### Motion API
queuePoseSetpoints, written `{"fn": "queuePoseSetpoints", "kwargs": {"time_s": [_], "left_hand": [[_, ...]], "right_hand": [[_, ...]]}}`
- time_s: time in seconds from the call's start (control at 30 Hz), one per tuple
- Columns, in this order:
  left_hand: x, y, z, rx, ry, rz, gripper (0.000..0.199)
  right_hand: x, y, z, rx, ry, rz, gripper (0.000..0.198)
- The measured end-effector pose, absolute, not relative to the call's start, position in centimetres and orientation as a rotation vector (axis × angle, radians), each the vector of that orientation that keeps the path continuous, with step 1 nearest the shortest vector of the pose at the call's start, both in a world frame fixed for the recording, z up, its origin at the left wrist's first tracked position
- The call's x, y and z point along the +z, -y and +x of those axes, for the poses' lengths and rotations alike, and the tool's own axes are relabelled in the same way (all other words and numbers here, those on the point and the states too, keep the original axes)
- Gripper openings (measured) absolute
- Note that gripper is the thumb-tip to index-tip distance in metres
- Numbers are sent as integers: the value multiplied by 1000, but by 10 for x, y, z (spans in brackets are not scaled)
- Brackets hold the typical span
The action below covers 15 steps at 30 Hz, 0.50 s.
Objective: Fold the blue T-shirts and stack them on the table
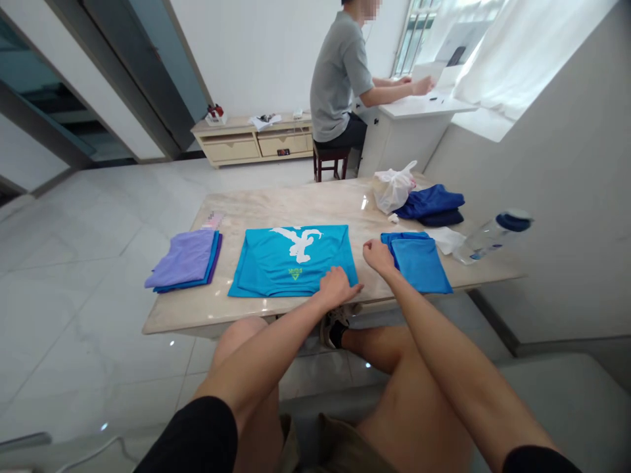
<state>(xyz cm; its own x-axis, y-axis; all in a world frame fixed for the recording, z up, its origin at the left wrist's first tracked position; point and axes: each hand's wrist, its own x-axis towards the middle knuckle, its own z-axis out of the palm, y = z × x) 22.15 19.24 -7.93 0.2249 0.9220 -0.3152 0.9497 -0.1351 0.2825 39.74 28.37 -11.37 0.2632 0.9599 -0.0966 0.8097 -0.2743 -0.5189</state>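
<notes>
A turquoise T-shirt (276, 263) with a white print and a small green logo lies folded flat at the middle of the table. My left hand (337, 287) rests on its near right corner, palm down, thumb stretched out to the right. Between the shirt and a folded blue garment (421, 263) is my right hand (378, 255), fingers curled in, with nothing visible in them. Its wrist side is close to the blue garment's left edge. On the table's left end sits a stack of folded clothes, with a lavender garment (185, 257) on top of blue and purple ones.
The marble-patterned table (236, 209) also bears a white plastic bag (393, 188), dark blue clothing (431, 205), white tissue (446, 239) and a clear bottle (488, 240) with a blue lid. Beyond it, a person in a grey shirt (338, 79) sits at a white desk (424, 108).
</notes>
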Motion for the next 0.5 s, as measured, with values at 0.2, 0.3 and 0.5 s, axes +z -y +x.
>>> {"fn": "queuePoseSetpoints", "kwargs": {"time_s": [0.2, 0.3, 0.5], "left_hand": [[-94, -218, 252, -71, -1812, 1919, 64], [-97, -224, 252, -72, -1764, 1915, 42], [-100, -205, 254, -34, -1596, 1840, 22]], "right_hand": [[-136, -293, 434, 667, 1460, -2169, 36], [-148, -296, 442, 825, 1323, -2098, 29], [-166, -292, 436, 1005, 1295, -2050, 31]]}}
